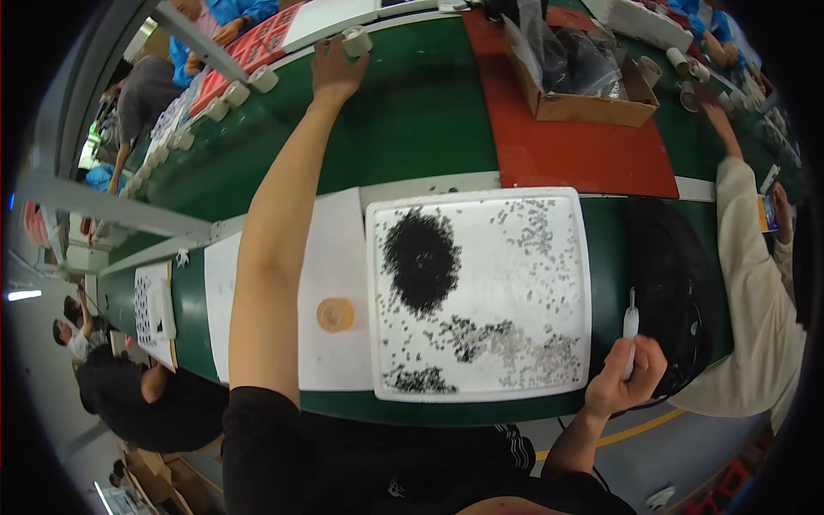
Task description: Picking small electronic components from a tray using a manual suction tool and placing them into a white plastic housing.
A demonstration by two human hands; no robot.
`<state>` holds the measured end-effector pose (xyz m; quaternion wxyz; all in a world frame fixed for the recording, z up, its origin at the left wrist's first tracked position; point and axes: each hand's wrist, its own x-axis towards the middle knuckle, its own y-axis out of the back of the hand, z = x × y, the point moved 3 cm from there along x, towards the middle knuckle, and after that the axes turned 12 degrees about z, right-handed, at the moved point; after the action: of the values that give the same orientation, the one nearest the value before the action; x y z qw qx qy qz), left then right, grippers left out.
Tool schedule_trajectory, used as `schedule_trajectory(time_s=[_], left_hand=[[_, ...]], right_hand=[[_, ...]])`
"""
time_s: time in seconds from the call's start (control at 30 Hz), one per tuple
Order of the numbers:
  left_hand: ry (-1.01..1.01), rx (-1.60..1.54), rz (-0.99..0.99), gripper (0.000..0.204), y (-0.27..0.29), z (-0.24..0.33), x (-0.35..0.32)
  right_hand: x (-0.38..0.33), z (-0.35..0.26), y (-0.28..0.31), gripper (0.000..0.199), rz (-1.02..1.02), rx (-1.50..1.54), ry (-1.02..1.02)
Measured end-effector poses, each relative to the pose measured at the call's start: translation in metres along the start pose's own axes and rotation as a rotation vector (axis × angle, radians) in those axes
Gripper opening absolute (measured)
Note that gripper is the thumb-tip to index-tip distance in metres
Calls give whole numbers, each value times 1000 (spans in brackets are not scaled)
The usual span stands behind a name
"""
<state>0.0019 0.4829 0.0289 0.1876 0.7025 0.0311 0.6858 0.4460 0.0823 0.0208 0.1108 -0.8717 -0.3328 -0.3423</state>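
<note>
My right grip, at four o'clock from the white tray, is closed around a white pen-shaped tool, its thin tip pointing to twelve. My left grip reaches out to eleven o'clock across the green bench, fingers at a white cylinder; I can't tell whether they clamp it. Inside the tray, a dense pile of small black pieces sits toward ten. An amber ring-shaped item lies at nine, a black bag at three.
</note>
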Motion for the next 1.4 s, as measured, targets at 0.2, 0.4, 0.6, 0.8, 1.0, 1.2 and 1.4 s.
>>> schedule_trajectory(time_s=[0.2,0.4,0.6,0.8,1.0,1.2,1.4], left_hand=[[-50,106,-359,34,-79,-48,10],[103,-143,-312,19,-55,-41,-18],[210,-281,-422,15,31,18,10],[311,-232,-348,36,224,-27,22],[494,99,-137,27,419,89,-83],[488,322,-317,29,455,149,-153],[634,202,-197,30,452,141,-167]], right_hand=[[10,-9,2,24,-125,-82,290],[2,-7,10,22,-36,35,190],[3,-6,8,20,44,66,101],[6,-3,2,17,-6,504,14],[3,-13,-6,13,32,224,-173],[5,-39,-50,13,-323,15,-135],[1,-35,-56,15,-346,-61,-199]])
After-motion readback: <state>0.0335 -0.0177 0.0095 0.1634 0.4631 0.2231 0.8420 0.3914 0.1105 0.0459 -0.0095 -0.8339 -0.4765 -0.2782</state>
